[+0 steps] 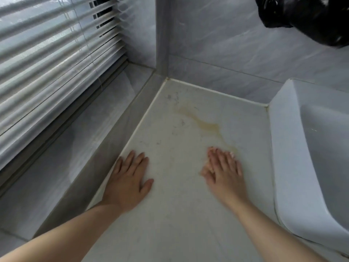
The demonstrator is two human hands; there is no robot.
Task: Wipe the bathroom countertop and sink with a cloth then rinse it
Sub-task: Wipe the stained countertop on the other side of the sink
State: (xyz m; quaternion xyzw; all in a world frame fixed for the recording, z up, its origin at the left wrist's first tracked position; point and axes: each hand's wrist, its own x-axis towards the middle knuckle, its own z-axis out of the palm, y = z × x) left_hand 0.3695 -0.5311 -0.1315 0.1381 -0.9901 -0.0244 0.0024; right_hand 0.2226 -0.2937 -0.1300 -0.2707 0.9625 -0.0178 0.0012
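Head view: I see my left hand (130,178) and right hand (223,170) flat on the pale table (181,214), fingers spread, holding nothing. A yellowish stain (205,124) lies beyond the right hand. White sink (302,148) adjoins right; blinds (52,59) hang left.

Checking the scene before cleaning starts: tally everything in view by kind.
Hands: 2, left hand, right hand, flat on the countertop
Countertop: 1
Sink: 1
Yellow stain: 1
Window blind: 1
Black bag: 1
Total: 7
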